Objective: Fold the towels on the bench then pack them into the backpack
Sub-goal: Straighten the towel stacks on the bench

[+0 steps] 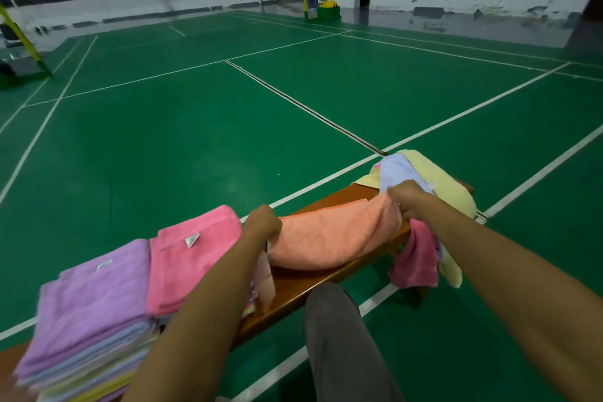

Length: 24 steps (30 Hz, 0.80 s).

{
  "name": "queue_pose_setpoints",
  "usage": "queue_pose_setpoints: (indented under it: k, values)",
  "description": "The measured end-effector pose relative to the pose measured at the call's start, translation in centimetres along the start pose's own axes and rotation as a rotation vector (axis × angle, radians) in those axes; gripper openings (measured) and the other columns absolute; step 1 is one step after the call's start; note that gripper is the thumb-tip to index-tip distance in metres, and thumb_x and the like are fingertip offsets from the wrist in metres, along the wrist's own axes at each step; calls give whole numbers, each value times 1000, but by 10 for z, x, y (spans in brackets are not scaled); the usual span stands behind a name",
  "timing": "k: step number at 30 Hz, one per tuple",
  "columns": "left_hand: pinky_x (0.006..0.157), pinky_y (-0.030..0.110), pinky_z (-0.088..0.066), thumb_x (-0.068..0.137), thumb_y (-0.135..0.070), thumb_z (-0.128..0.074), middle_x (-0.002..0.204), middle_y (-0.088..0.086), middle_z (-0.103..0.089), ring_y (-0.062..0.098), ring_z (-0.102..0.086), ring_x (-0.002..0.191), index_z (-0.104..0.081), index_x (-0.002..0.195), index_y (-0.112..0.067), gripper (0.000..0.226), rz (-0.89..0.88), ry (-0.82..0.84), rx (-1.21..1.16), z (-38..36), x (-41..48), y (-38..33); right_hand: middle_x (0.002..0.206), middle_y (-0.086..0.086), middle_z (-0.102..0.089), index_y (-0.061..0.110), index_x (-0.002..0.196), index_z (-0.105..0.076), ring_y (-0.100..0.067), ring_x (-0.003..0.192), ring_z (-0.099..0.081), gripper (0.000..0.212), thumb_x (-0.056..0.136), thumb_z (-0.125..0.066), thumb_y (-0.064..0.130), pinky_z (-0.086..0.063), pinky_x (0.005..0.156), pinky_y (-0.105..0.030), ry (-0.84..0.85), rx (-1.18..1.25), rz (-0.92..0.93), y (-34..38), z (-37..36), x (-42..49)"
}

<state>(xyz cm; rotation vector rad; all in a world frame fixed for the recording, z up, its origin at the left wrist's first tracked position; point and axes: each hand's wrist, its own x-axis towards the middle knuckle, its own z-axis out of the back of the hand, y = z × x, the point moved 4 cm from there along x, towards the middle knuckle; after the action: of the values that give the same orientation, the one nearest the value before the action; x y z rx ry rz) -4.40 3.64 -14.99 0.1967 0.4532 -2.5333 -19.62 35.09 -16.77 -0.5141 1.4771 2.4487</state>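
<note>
From the head camera, a narrow wooden worktop (293,287) runs diagonally from lower left to upper right across a green court floor (195,140) marked with white lines. Both hands grip an orange towel (332,238) stretched along the worktop: the left hand (262,222) has its fingers curled over the towel's left end, and the right hand (408,197) has its fingers bunched round the right end. The towel's near side sags over the worktop's front edge.

Left of the left hand lies a folded pink towel (195,254), touching a tall stack of folded towels (88,320) topped in lilac; the stack overhangs the worktop's near edge. Beyond the right hand sits a loose heap of unfolded towels (434,179), pale yellow and light blue, at the far end of the worktop, with a darker pink towel (416,261) hanging off the front edge.

A grey trouser leg (342,346) stands just before the worktop. The floor behind the worktop lies open up to the far wall. No backpack shows in this view.
</note>
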Motion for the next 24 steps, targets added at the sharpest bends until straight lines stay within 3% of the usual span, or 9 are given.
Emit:
queue_pose_setpoints:
  k: [3, 6, 9, 12, 16, 19, 21, 24]
  values:
    - [81, 35, -51, 89, -8, -61, 123, 16, -66, 31, -65, 109, -63, 115, -3, 26, -28, 59, 90, -18, 2, 0, 107, -23, -67, 4, 100, -65, -44, 99, -66, 32, 81, -75, 27, -55, 92, -56, 62, -149, -92, -38, -14, 30]
    - [81, 37, -52, 91, -3, -51, 117, 17, -67, 31, -65, 100, -63, 108, -4, 20, -33, 19, 92, -23, 7, 1, 115, -17, -65, 9, 106, -64, -40, 107, -62, 34, 88, -70, 37, -49, 103, -52, 29, -206, -100, -57, -23, 63]
    - [87, 41, -53, 95, -5, -47, 116, 18, -67, 36, -65, 106, -64, 112, -3, 24, -9, -68, 69, -21, 14, 2, 114, -11, -65, 6, 117, -67, -36, 110, -60, 34, 97, -60, 33, -46, 106, -44, -82, -132, -64, -33, -21, 36]
    - [89, 44, -52, 95, -5, -45, 118, 17, -67, 37, -65, 109, -64, 115, -4, 28, 40, -133, 50, -16, 26, 4, 107, -11, -62, 1, 123, -65, -31, 102, -59, 36, 103, -52, 28, -46, 96, -37, -113, -172, -4, -9, -19, 25]
    - [87, 45, -51, 98, -6, -44, 121, 19, -65, 39, -63, 112, -60, 121, -3, 28, 71, -194, 44, -14, 47, 4, 124, -16, -65, 7, 129, -65, -36, 112, -61, 40, 104, -47, 32, -47, 94, -37, -121, -183, 110, 9, -25, 28]
    - [87, 45, -51, 98, -7, -43, 122, 18, -65, 39, -63, 112, -59, 120, -5, 28, 73, -174, 66, -25, 61, 5, 126, -17, -65, 7, 126, -66, -36, 112, -60, 40, 105, -43, 31, -47, 93, -38, -108, -238, 160, 5, -36, 42]
    - [87, 45, -51, 98, -9, -44, 123, 17, -65, 37, -64, 113, -60, 120, -7, 27, 88, -141, 71, -39, 68, 6, 129, -20, -64, 6, 126, -66, -37, 115, -59, 41, 104, -45, 33, -47, 98, -40, -90, -293, 147, -6, -44, 50]
    - [91, 44, -48, 101, -20, -44, 131, 15, -60, 36, -58, 120, -53, 127, -11, 28, 119, -101, 30, -63, 75, 7, 148, -19, -50, 7, 145, -49, -39, 133, -49, 55, 100, -56, 39, -39, 112, -43, -29, -499, 139, -31, -57, 56]
